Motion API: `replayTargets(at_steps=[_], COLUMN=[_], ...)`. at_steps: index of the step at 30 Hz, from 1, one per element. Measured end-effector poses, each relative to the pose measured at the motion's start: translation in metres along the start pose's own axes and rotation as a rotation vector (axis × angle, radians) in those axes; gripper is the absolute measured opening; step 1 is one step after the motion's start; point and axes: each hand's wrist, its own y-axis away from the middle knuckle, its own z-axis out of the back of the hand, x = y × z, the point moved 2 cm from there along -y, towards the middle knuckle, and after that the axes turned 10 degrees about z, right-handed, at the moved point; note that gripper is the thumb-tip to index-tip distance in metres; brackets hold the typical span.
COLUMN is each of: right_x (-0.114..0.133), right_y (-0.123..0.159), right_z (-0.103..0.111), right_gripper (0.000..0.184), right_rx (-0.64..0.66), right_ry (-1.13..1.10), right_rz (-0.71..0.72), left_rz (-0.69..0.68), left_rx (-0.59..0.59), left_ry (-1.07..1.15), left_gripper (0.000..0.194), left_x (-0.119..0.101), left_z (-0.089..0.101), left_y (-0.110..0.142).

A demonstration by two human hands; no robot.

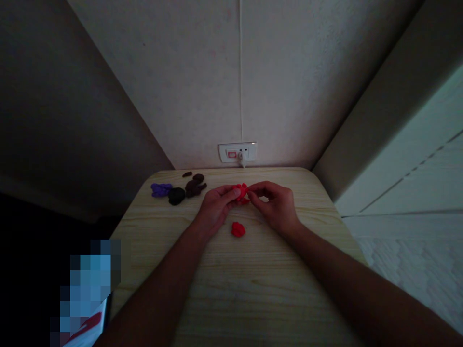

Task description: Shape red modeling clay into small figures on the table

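My left hand (216, 206) is closed around a small red modelling clay figure (240, 192), its thumb resting on the front. Small rounded lumps stick out from the figure's top. From the other side, the thumb and forefinger of my right hand (273, 202) pinch at the figure's right edge. Whether a separate bit of clay is between those fingertips is too small to tell. Just below the figure shows more red clay, partly covered by my left fingers. Nearer to me, a loose red clay lump (238, 229) lies on the table between my wrists.
At the back left of the wooden table (231, 299) lie purple clay (161, 190), a black clay lump (177, 196) and several dark brown clay pieces (194, 188). A wall socket (237, 152) with a plug sits behind the table. A lit, blurred screen (87, 289) is at lower left.
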Motion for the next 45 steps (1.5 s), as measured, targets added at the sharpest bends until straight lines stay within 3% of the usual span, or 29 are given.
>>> replayTargets(at_steps=[13,28,45], right_x=[-0.0046,-0.0053,-0.0032], right_y=[0.0003,-0.0027,-0.0022], right_z=[-0.0013,-0.0035,-0.0007], right_gripper=[0.016,0.031,0.005], right_rx=[-0.001,-0.048,-0.004], right_ry=[-0.034,-0.229,-0.045], right_rz=[0.002,-0.227,0.010], left_rz=[-0.002,0.016,0.017], left_rx=[0.000,-0.027,-0.011], left_ry=[0.023,0.025,0.029], left_gripper=[0.023,0.025,0.025], left_x=[-0.0009,-0.0012,-0.0001], left_z=[-0.0010,-0.0003,-0.0003], left_y=[0.0006,0.0002,-0.0003])
